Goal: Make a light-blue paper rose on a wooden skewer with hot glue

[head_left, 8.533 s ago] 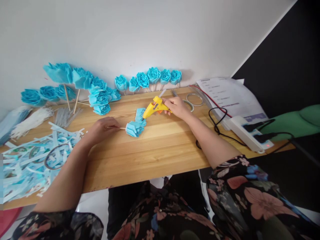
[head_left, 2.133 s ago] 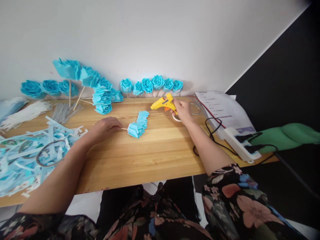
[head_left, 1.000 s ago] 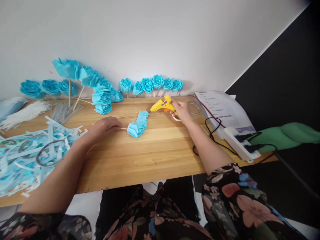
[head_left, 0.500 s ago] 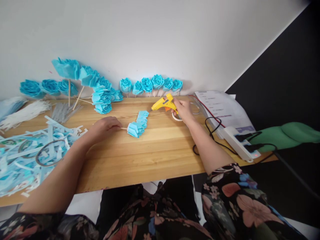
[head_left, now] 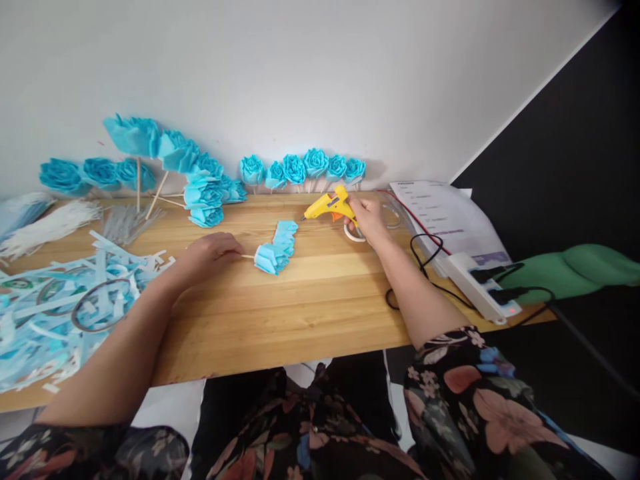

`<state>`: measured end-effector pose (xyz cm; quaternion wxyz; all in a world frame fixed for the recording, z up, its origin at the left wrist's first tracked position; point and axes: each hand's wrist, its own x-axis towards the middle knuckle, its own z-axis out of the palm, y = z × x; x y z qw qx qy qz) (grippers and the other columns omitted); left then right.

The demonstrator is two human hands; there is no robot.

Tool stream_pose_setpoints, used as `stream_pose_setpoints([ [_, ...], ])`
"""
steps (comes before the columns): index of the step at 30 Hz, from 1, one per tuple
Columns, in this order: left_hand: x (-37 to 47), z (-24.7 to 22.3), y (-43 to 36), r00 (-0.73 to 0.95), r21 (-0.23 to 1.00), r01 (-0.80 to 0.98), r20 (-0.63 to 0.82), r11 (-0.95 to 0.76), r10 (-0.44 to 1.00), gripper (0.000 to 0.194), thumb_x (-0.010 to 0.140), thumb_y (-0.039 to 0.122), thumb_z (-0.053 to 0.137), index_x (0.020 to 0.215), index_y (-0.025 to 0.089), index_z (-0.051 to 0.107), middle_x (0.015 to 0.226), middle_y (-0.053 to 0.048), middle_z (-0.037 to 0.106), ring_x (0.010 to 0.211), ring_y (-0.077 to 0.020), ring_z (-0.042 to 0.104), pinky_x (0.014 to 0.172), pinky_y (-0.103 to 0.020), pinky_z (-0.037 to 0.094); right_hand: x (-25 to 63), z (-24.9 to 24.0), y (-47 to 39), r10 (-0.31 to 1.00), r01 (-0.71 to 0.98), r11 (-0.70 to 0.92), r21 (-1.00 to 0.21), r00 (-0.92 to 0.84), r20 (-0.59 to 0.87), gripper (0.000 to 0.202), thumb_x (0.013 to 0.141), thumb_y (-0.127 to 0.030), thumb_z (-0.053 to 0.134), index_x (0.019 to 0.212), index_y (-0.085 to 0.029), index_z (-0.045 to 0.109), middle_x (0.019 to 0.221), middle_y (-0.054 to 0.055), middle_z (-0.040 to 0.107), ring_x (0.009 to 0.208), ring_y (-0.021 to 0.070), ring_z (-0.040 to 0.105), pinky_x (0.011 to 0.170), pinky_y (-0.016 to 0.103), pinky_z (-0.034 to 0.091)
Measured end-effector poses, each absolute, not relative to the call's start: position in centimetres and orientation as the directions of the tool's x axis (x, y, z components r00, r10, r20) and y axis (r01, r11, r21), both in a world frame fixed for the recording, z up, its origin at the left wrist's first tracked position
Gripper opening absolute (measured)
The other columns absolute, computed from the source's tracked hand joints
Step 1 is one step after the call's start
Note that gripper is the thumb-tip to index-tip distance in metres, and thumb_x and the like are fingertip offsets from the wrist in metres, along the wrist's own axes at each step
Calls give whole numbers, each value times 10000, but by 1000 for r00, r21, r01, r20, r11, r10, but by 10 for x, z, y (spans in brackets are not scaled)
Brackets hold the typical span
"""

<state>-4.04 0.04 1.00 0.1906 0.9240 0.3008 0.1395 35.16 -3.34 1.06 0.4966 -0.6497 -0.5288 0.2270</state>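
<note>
My left hand (head_left: 215,253) is closed on the thin wooden stick (head_left: 248,257) of a light blue paper flower (head_left: 271,259). From the flower a pleated blue strip (head_left: 285,235) trails up and to the right on the wooden table (head_left: 300,313). In my right hand (head_left: 366,217) is a yellow glue gun (head_left: 327,205), its nozzle pointing left, a little beyond the strip's upper end and apart from it. A white roll or ring (head_left: 354,234) lies under the right hand.
Finished blue flowers (head_left: 295,169) lean along the wall. Blue and white paper scraps (head_left: 50,320) and bundles of white strips (head_left: 60,227) cover the left side. At the right are printed sheets (head_left: 445,213), black cables and a white power strip (head_left: 480,290).
The glue gun in my right hand has shifted very slightly to the right, away from the strip. My left hand and the flower look the same.
</note>
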Motion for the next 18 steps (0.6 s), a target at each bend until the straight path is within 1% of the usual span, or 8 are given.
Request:
stream_pose_setpoints([
  [3, -41, 8, 1, 779, 430, 502, 152, -750, 608, 305, 996, 365, 470, 957, 197, 722, 968, -75, 729, 934, -226, 652, 846, -339, 480, 353, 8, -31, 916, 426, 68, -902, 331, 226, 610, 899, -689, 564, 552, -187, 598, 477, 12, 598, 372, 94, 485, 434, 218, 392],
  [6, -41, 7, 3, 783, 423, 499, 153, -756, 603, 310, 996, 371, 474, 957, 194, 725, 956, -74, 730, 922, -225, 650, 838, -339, 476, 352, 6, -31, 924, 425, 55, -904, 322, 207, 599, 894, -689, 574, 568, -187, 601, 478, 7, 599, 372, 88, 488, 426, 206, 382],
  [12, -41, 8, 3, 783, 431, 504, 137, -749, 606, 323, 997, 377, 463, 957, 203, 732, 955, -73, 729, 923, -227, 647, 837, -343, 478, 348, 6, -32, 929, 402, 60, -914, 312, 199, 622, 870, -740, 568, 589, -187, 602, 498, 15, 611, 371, 92, 503, 398, 209, 367],
  [18, -39, 12, -1, 776, 451, 504, 138, -737, 615, 328, 994, 383, 461, 956, 197, 727, 967, -84, 731, 929, -231, 650, 851, -353, 486, 347, 6, -33, 947, 471, 35, -882, 265, 179, 624, 877, -724, 567, 577, -178, 603, 518, 33, 634, 381, 89, 516, 399, 201, 364],
])
